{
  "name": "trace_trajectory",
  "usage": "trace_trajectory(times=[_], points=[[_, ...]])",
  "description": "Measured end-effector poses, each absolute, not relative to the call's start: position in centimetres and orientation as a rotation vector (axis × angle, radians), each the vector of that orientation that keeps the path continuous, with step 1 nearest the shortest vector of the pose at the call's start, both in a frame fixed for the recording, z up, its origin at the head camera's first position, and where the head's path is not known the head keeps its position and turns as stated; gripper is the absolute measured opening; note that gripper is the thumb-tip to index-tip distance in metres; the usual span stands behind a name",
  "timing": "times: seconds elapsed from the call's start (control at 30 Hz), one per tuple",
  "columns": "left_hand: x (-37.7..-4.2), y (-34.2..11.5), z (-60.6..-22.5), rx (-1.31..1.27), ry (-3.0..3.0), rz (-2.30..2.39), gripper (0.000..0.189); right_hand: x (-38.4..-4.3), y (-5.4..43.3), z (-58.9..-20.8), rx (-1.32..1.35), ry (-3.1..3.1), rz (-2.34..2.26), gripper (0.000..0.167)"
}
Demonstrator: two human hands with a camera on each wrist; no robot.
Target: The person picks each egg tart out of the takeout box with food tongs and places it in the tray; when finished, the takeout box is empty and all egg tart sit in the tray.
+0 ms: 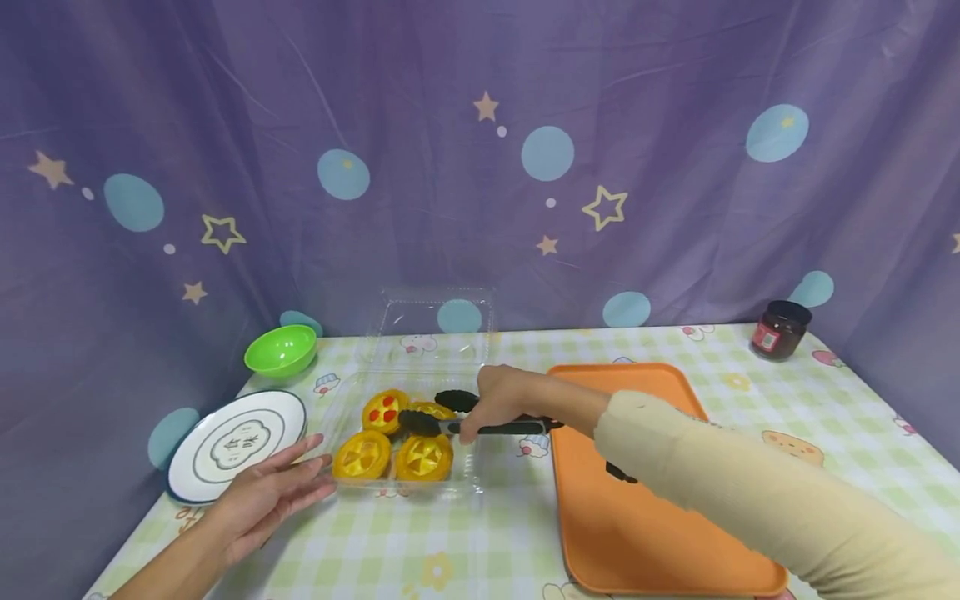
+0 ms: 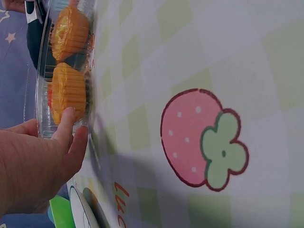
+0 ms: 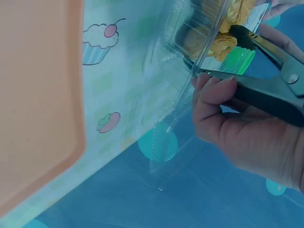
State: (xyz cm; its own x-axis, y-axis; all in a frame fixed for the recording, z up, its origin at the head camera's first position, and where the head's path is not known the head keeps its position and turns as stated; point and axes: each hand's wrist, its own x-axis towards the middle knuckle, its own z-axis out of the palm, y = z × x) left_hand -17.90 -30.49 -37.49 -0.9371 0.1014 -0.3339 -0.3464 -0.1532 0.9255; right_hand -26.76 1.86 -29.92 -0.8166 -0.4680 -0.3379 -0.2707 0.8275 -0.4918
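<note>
A hinged clear plastic box [image 1: 477,482] lies with its lid up, holding several yellow tarts [image 1: 362,456], one topped with red pieces. My right hand [image 1: 498,402] grips black tongs [image 1: 517,428]. In the head view, the spread tong tips are over the tarts at the box's right side. The right wrist view shows my fingers curled round the tongs [image 3: 270,95], one tip beside a tart [image 3: 222,46]. Extended fingers of my left hand [image 1: 262,500] touch the box's left side; in the left wrist view they are against the wall near a tart [image 2: 69,90].
To the left are a white plate [image 1: 281,408] with a dark rim and a green bowl [image 1: 281,352]. An orange tray [image 1: 600,533] lies under my right forearm, with a small black item [image 1: 621,473] over it. A dark jar [image 1: 780,331] stands at the back right.
</note>
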Motion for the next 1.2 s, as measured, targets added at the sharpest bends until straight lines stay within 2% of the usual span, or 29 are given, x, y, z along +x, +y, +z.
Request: trace_trajectory(times=[0.1, 0.3, 0.63, 0.9, 1.07, 1.2], points=[[-17.9, -30.4, -37.5, -0.277, 1.825, 2.162, 0.073, -26.6, 1.7, -29.8, -0.566, 2.580, -0.570, 0.041], [-17.9, -30.4, -37.4, -0.278, 1.814, 2.164, 0.073, -26.6, 1.6, -30.1, -0.581, 2.599, -0.611, 0.058], [-17.9, -30.2, -37.4, -0.308, 1.826, 2.168, 0.074, -26.2, 2.8, -29.7, -0.666, 2.610, -0.729, 0.062], [-17.9, -30.1, -37.4, -0.307, 1.832, 2.155, 0.074, -25.0, 4.4, -28.4, -0.919, 2.688, -0.720, 0.057], [-17.8, -30.1, -37.4, -0.307, 1.840, 2.146, 0.074, -24.0, 6.0, -27.7, -0.957, 2.808, -0.691, 0.032], [-17.9, -30.1, -37.3, -0.302, 1.843, 2.143, 0.074, -23.5, 7.7, -27.1, -0.968, 2.849, -0.725, 0.030]])
